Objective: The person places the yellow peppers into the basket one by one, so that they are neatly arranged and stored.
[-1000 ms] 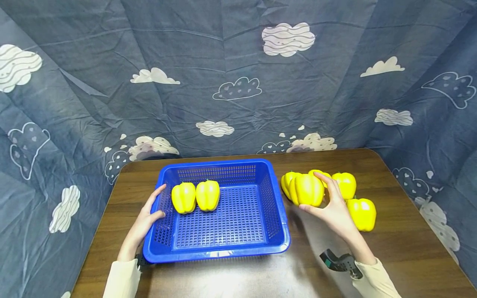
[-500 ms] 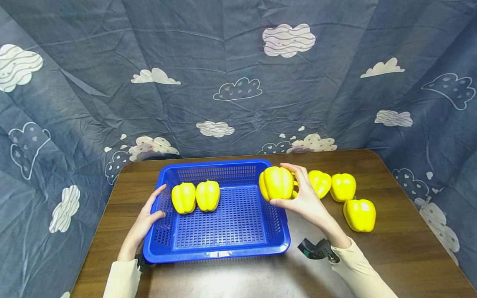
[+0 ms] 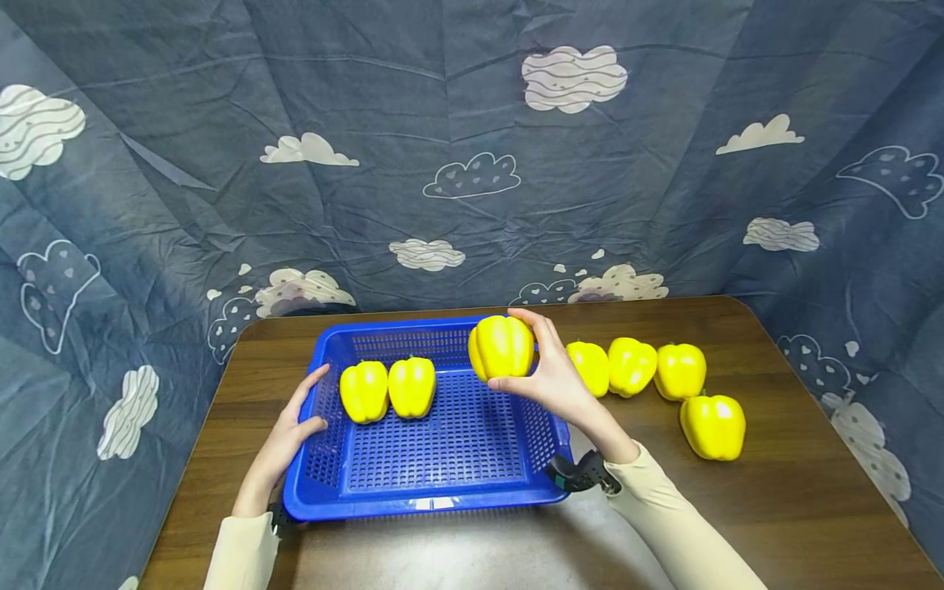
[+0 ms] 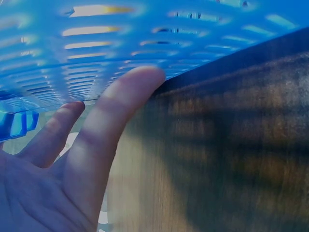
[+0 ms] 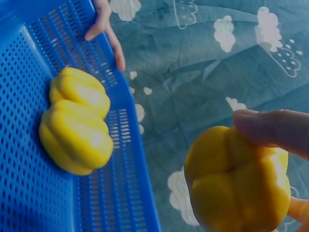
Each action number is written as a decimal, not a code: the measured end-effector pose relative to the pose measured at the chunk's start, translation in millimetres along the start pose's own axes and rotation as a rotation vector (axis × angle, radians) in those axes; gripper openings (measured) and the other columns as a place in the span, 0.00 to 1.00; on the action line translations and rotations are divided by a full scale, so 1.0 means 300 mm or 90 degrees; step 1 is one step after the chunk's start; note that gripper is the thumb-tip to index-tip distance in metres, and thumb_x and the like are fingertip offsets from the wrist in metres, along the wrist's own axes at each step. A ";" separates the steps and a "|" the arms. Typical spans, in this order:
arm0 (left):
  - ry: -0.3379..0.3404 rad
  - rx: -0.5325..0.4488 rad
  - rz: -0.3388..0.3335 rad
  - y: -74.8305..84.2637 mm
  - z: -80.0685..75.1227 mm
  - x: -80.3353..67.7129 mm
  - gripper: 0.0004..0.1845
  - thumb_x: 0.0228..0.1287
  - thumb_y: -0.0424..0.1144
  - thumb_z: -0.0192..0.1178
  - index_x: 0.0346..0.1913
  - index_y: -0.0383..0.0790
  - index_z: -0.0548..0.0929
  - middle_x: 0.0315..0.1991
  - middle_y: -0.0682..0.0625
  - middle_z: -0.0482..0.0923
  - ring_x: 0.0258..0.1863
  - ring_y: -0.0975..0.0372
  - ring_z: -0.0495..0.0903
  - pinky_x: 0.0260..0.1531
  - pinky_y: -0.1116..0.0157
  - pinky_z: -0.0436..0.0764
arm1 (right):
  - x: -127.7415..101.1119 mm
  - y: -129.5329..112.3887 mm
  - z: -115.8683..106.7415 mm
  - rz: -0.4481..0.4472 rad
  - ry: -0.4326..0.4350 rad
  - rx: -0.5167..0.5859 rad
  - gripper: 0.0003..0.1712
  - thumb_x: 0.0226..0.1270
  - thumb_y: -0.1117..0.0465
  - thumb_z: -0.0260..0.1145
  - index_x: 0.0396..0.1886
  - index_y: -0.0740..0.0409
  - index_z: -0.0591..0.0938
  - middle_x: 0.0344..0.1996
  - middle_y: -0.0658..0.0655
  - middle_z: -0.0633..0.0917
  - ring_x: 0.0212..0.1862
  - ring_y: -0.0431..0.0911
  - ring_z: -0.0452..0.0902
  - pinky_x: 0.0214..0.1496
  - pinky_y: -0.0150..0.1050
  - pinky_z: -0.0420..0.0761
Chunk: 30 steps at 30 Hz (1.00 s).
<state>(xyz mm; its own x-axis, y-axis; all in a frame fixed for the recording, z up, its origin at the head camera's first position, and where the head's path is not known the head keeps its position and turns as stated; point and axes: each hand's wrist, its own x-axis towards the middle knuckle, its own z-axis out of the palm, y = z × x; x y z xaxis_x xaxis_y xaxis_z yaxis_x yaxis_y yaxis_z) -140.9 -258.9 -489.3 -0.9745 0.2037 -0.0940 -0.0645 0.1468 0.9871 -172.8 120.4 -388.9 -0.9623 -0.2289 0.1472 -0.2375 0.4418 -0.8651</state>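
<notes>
My right hand (image 3: 549,377) grips a yellow bell pepper (image 3: 501,347) (image 5: 239,186) in the air over the far right part of the blue perforated basket (image 3: 546,483) (image 5: 29,193). Two yellow peppers (image 3: 387,389) (image 5: 77,125) lie side by side in the basket's far left. My left hand (image 3: 291,430) (image 4: 91,154) rests with straight fingers against the basket's left wall, holding nothing. Several more yellow peppers (image 3: 656,373) lie on the brown table (image 3: 774,483) to the right of the basket.
A blue cloth with white cloud prints (image 3: 472,164) hangs behind and around the table. One pepper (image 3: 713,426) lies apart, nearer the right front. Bare table shows in front of the basket and at the right edge.
My right hand lifted one pepper from the group on the table and carried it left, up over the basket. The left hand and basket have not moved.
</notes>
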 end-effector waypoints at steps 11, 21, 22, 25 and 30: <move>-0.004 0.004 0.011 0.004 0.002 -0.002 0.40 0.59 0.24 0.44 0.75 0.46 0.49 0.75 0.37 0.37 0.66 0.34 0.52 0.54 0.36 0.65 | 0.063 0.023 0.115 0.013 -0.003 -0.008 0.54 0.39 0.60 0.80 0.68 0.54 0.63 0.61 0.62 0.66 0.53 0.56 0.69 0.53 0.51 0.73; 0.003 0.003 0.003 0.008 0.004 -0.003 0.40 0.60 0.24 0.44 0.75 0.47 0.49 0.75 0.38 0.37 0.66 0.34 0.52 0.54 0.35 0.63 | 0.093 0.059 0.180 0.034 -0.013 -0.012 0.53 0.38 0.61 0.80 0.68 0.54 0.65 0.59 0.62 0.68 0.52 0.55 0.70 0.53 0.50 0.73; 0.003 0.003 0.002 0.009 0.005 -0.003 0.40 0.60 0.24 0.44 0.75 0.47 0.49 0.75 0.38 0.36 0.66 0.34 0.51 0.54 0.35 0.63 | 0.095 0.062 0.187 0.037 -0.013 -0.015 0.53 0.37 0.61 0.81 0.68 0.54 0.65 0.58 0.62 0.68 0.51 0.55 0.70 0.52 0.50 0.73; 0.002 0.001 0.000 0.008 0.004 -0.001 0.40 0.60 0.23 0.44 0.75 0.48 0.49 0.75 0.38 0.36 0.66 0.34 0.51 0.55 0.35 0.62 | 0.099 0.080 0.207 0.039 -0.005 -0.028 0.53 0.36 0.61 0.81 0.67 0.55 0.66 0.57 0.62 0.69 0.51 0.55 0.70 0.52 0.50 0.73; 0.000 0.000 0.003 0.005 0.001 0.002 0.40 0.60 0.23 0.44 0.75 0.47 0.48 0.75 0.37 0.37 0.66 0.35 0.52 0.55 0.36 0.63 | 0.101 0.099 0.235 0.029 0.001 -0.041 0.53 0.34 0.63 0.82 0.65 0.59 0.67 0.57 0.64 0.70 0.51 0.56 0.70 0.52 0.50 0.73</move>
<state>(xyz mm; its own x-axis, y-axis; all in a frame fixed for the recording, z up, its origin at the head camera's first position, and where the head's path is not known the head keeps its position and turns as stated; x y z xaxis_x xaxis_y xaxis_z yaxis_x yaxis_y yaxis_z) -141.3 -258.3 -487.9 -0.9749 0.2041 -0.0885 -0.0593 0.1454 0.9876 -199.7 65.3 -443.8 -0.9727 -0.2050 0.1090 -0.2007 0.5061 -0.8388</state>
